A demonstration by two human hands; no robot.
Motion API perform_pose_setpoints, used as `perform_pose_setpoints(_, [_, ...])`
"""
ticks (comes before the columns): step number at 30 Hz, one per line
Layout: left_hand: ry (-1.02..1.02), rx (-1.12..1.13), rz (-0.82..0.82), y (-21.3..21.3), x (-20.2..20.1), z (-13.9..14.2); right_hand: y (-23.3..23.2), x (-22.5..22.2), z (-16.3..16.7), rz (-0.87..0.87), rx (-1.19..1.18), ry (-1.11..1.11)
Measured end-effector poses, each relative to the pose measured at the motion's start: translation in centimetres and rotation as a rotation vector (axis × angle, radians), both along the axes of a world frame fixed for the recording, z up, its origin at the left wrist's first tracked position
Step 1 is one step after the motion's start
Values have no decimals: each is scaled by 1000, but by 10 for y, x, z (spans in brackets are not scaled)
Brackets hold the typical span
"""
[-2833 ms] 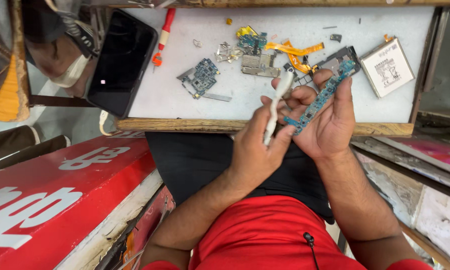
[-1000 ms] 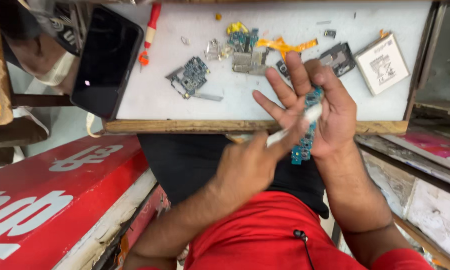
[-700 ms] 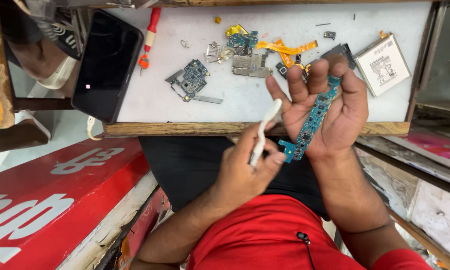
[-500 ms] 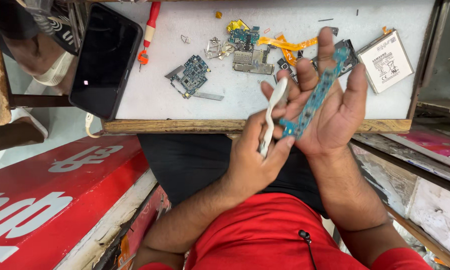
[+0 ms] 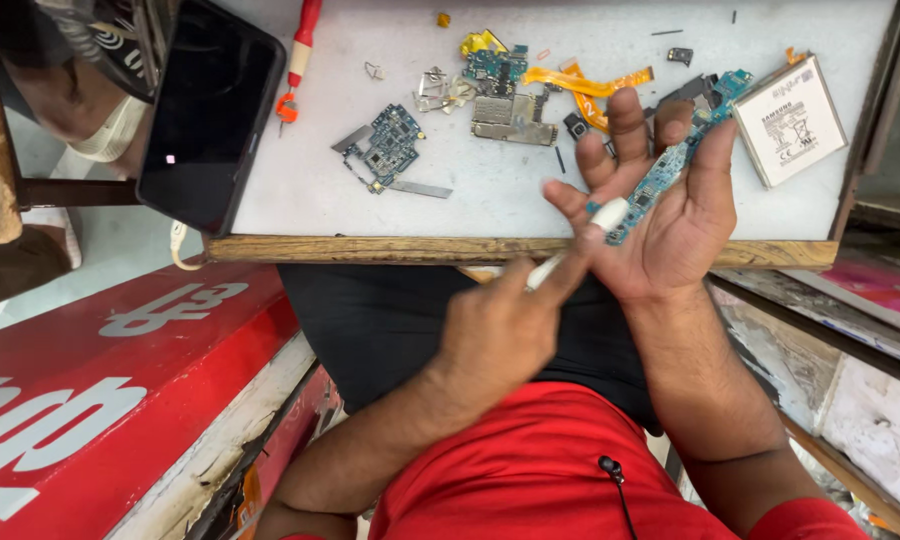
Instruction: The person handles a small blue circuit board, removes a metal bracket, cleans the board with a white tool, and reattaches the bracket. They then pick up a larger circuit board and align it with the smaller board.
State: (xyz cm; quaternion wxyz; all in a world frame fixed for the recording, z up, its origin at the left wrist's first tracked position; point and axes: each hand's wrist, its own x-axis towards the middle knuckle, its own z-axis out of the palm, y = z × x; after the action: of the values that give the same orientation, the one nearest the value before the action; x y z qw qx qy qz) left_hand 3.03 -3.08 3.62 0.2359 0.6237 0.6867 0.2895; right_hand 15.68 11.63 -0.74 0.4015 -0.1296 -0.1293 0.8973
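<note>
**Circuit board in hand at the bench**

While my right hand [image 5: 670,200] cradles a long blue circuit board [image 5: 670,165] across its open palm and fingers, my left hand [image 5: 495,335] is closed around a white tool [image 5: 580,240], its tip touching the board's lower end. Just beyond my fingertips lie loose boards [image 5: 390,145] and an orange flex cable [image 5: 585,85] on the white worktop [image 5: 510,205]; a battery [image 5: 790,120] sits beside my right hand.

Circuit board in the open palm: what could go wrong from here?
1. The blue circuit board lies loose on the right hand, past the wooden table edge; a push could drop it.
2. The left hand presses a white tool on its lower end; a slip could scrape parts.
</note>
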Motion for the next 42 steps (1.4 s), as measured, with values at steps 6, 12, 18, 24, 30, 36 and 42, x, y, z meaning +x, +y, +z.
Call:
perform_pose_setpoints(6, [58,-43,5,1,15,-4,-1,4,0,-74,18,3])
perform_pose_setpoints(12, [81,-56,-30,1,14,-2,-12,4,8,-178,-20,-54])
perform_pose_setpoints(18, [42,18,-42,-6,15,1,-18,8,23,-210,42,-90])
perform_pose_setpoints(24, [19,62,-54,-4,17,1,-24,2,26,-196,54,-95])
perform_pose_setpoints(30, [8,63,-54,2,9,4,-29,-4,32,-157,17,-79])
perform_pose_setpoints(36, [-46,48,-90,-2,5,4,-35,0,28,-152,142,-89])
perform_pose_setpoints(42, [126,114,14,4,-37,20,-23,1,14,-240,173,-283])
